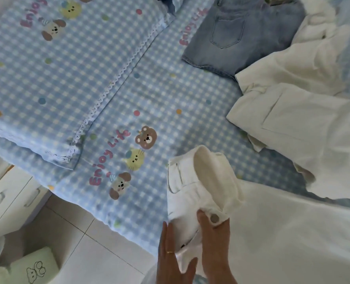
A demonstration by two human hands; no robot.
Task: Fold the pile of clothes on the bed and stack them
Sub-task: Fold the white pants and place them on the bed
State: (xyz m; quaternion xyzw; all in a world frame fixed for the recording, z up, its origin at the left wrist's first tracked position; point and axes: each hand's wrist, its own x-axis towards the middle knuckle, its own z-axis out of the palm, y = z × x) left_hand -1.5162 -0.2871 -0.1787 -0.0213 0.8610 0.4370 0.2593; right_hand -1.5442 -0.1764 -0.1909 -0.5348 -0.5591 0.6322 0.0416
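Clothes: an unsorted group lies along the right side of the bed [129,95], well apart from the pillow [47,68] at its left.
Left hand [171,257]: fingers straight, flat against the left side of the white trousers [200,181] at the bed's near edge, apparently steadying the cloth; a ring shows on one finger.
White trousers: waistband raised and curled open, probably being squared before a fold.
Right hand [215,240]: thumb pressed onto the waistband by its button [214,218], fingers hidden under the cloth, so it appears to be gripping.
Denim shorts [239,37]: flat near the far edge, seemingly already folded.
White garments [305,111]: crumpled at the right edge, not yet folded.
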